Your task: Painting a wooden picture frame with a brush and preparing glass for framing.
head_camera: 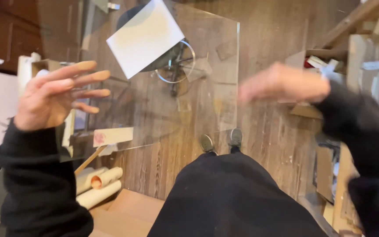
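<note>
My left hand is raised at the left, palm inward and fingers spread, holding nothing. It hovers by the left edge of a clear glass sheet that lies flat in front of me. My right hand is blurred with motion at the sheet's right edge, fingers extended and empty. A white sheet of paper rests tilted on the far part of the glass. Through the glass I see a metal ring and dark frame. Both my sleeves are black.
Wooden plank floor lies below, with my shoes near the glass's front edge. Rolled paper tubes and flat cardboard sit at lower left. Cardboard boxes and wooden boards crowd the right side. A small card lies at the glass's near-left corner.
</note>
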